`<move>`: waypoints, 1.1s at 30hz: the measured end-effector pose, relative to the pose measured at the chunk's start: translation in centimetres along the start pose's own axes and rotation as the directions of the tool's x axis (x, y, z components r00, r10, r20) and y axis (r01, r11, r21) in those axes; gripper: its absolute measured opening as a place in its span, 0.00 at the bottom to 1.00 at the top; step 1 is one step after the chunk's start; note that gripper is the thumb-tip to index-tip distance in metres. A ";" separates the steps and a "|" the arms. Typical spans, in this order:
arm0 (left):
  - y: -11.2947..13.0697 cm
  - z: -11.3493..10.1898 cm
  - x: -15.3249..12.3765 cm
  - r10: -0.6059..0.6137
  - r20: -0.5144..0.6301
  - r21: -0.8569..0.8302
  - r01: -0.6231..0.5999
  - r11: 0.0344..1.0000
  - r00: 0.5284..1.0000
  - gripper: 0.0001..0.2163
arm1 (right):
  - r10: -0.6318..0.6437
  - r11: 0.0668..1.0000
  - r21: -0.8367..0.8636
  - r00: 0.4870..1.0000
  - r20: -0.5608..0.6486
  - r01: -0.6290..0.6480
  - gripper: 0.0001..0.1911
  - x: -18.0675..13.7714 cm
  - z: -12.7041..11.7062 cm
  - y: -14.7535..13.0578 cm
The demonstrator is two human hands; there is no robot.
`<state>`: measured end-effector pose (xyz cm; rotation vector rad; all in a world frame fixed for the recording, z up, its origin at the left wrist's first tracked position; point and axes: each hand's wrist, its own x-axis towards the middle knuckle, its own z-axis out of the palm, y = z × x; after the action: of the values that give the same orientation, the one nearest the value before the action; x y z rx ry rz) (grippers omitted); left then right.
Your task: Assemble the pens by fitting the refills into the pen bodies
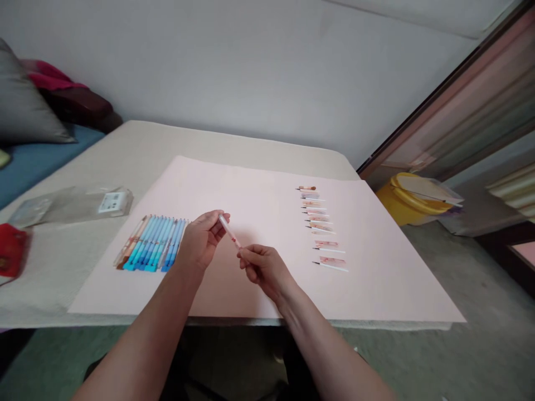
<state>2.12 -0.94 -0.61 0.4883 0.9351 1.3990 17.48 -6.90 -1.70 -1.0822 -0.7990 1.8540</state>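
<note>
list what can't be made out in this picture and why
Head view: near end of the held pen, hidden by the right hand.
Head view: right side of the pen row, partly covered by the left hand and forearm.
Head view: print on the white label, too small.
Head view: red item, cut by the left edge.

Held pen (230,231): 1 | pens in row (152,239): about a dozen — some hidden | refills (336,268): roughly eight | clear bag (75,206): 1 | pillow (29,106): 1 | yellow bucket (395,200): 1
</note>
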 end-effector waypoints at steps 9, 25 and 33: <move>0.0 0.0 -0.2 0.037 0.010 0.063 -0.038 0.997 0.999 0.04 | -0.039 0.994 -0.100 0.999 -0.021 0.037 0.12 -0.2 0.5 0.3; 0.2 0.1 -0.2 0.045 -0.009 0.053 -0.044 0.998 0.999 0.07 | -0.133 0.968 -0.220 0.990 -0.046 0.120 0.11 -0.1 0.4 0.2; 0.3 0.0 -0.2 0.070 -0.045 0.119 -0.064 0.991 0.997 0.07 | -0.107 0.960 -0.260 0.994 0.005 0.104 0.12 -0.2 0.4 0.2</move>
<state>1.99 -1.11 -0.30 0.5809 1.0533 1.4271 17.09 -7.19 -1.58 -1.1837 -1.0972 1.6860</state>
